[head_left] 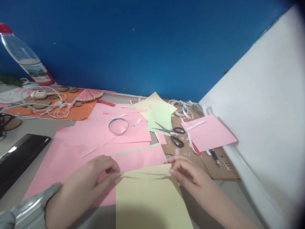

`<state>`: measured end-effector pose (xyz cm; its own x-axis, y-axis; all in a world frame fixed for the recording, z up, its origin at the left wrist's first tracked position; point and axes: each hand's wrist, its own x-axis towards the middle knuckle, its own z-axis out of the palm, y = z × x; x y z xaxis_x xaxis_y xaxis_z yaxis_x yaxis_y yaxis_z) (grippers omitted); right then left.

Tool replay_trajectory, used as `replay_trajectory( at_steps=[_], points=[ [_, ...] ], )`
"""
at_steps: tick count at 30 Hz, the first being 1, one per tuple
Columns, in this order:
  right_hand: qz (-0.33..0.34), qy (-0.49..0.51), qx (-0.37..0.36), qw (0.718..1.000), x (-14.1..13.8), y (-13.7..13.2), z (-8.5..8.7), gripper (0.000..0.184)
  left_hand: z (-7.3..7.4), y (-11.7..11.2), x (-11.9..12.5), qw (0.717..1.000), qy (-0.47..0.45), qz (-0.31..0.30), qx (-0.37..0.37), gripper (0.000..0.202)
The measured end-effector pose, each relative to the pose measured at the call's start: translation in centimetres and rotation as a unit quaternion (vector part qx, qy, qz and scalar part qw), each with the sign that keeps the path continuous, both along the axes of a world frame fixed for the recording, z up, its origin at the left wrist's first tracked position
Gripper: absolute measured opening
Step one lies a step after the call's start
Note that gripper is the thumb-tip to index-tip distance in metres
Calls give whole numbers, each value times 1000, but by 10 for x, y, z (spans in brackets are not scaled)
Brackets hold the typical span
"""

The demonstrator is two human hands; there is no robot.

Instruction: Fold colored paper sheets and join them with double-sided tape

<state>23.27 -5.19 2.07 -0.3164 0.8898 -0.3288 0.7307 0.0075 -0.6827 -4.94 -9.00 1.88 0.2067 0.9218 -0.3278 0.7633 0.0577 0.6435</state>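
Note:
A pale yellow sheet of paper (150, 200) lies nearest me, its far edge over pink paper. At that edge's left corner, my left hand (100, 171) pinches the sheet between thumb and fingers. My right hand (186, 170) grips the opposite corner the same way. A thin, slightly lifted crease or strip runs between the two hands; which of these it is, I cannot tell. Large pink sheets (64, 162) spread out under and beyond my left hand. Just past the yellow sheet, a narrow pale green strip (138, 149) rests on the pink paper.
Black-handled scissors (177, 136) lie partly open on a green sheet (159, 114) and cardboard (209, 167). A clear ring (118, 126) sits on pink paper. A pink sheet (209, 133), pen (215, 158), phone (23, 156), bottle (35, 68), cables (54, 106) and paper fan (89, 95) surround them.

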Motion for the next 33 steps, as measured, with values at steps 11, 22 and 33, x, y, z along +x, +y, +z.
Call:
replay_trajectory(
  at_steps=[11,22,33],
  points=[
    [-18,-40,88,995,6,-6,4,23,14,26,-2,995,-64,-32,-73,22],
    [-37,26,-13,999,-9,-11,-5,29,-6,-11,-8,986,-109,7,-124,17],
    [-34,14,3,999,-7,-9,-18,30,-6,-12,-1,992,-81,12,-94,23]
  ],
)
